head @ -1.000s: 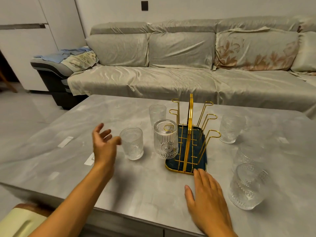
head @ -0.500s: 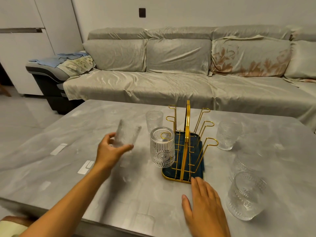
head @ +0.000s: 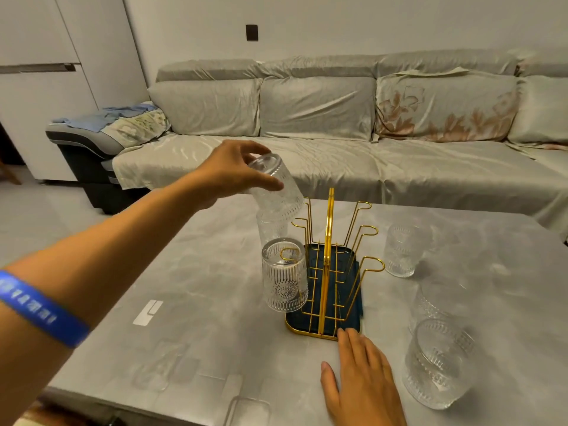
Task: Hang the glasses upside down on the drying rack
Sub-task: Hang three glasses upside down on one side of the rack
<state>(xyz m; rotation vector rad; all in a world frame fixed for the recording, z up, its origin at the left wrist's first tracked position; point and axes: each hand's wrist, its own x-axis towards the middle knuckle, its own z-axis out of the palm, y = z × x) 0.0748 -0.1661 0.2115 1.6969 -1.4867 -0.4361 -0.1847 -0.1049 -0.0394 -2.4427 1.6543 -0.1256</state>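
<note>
A gold wire drying rack (head: 329, 272) with a dark blue tray stands mid-table. One ribbed clear glass (head: 284, 275) hangs upside down on its front left prong. My left hand (head: 227, 172) grips a second ribbed glass (head: 275, 187), turned bottom up and tilted, just above the rack's left middle prong. Behind it another glass (head: 270, 230) stands on the table. My right hand (head: 362, 376) lies flat on the table, fingertips touching the tray's front edge, holding nothing. Three more glasses wait right of the rack: one far (head: 399, 252), one middle (head: 436, 302), one near (head: 438, 367).
The grey marble-look table (head: 199, 287) carries a few white stickers (head: 147, 312). A long grey sofa (head: 338, 142) runs behind the table, with a dark chair and folded cloth (head: 107, 127) at its left end.
My left hand reached the glass on the left, picked it up, turned it bottom up and carried it right and upward over the rack. My right hand stayed at the tray's front.
</note>
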